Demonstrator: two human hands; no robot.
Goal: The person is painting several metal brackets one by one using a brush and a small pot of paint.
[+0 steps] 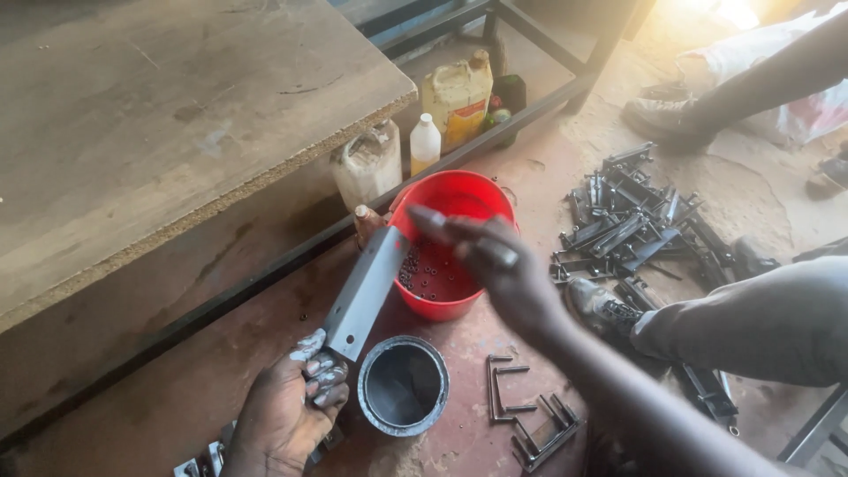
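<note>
Head view: left hand [287, 411], paint-smeared fingers [322, 375] closed on the lower end of a grey metal bracket [364, 293] that slants up over the rim of the red bucket [459, 196]. Right hand [495, 261] blurred over the bucket, fingers loosely spread, holding nothing I can make out. Small nuts in the bucket, hard to tell apart. Paint tin [403, 385] on the floor just beside the left hand. Handles [530, 415] right of the tin. Parts pile [636, 221] beyond the shoe [601, 305]. Tabletop [159, 124] edge overhangs at left, tight.
</note>
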